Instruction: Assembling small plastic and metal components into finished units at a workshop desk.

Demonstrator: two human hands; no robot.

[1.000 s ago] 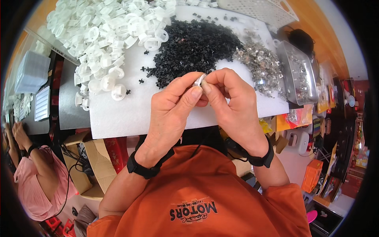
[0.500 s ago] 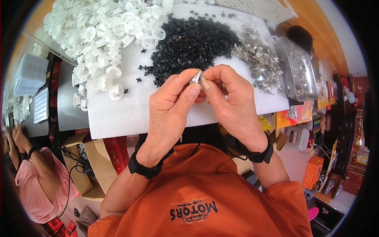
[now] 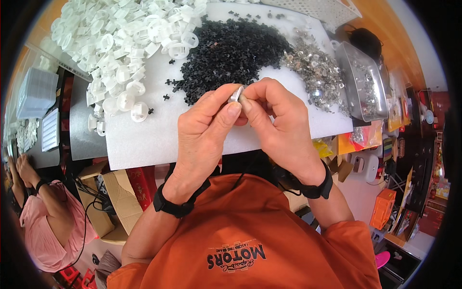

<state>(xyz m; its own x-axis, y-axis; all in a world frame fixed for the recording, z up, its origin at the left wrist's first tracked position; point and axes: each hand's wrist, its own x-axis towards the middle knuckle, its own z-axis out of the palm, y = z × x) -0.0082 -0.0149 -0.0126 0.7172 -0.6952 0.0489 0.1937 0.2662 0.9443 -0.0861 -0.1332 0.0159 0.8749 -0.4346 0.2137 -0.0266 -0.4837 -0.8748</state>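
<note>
Between the thumb and index finger of my left hand is a small white plastic part, held on edge above the foam sheet. My right hand is closed in a pinch against the right side of that part; whatever its fingertips hold is hidden. Just beyond both hands spreads a heap of small black cross-shaped pieces. A big pile of translucent white plastic parts with round flanges lies at the far left. To the right are loose small shiny metal pieces.
A white foam sheet covers the table in front of me. At right stands a clear plastic bin with metal pieces inside. A white perforated basket sits at the back. Another person in pink is at far left, near stacked trays.
Both hands have shifted very slightly left with the white plastic part, which is still in the pinch. The piles look the same.
</note>
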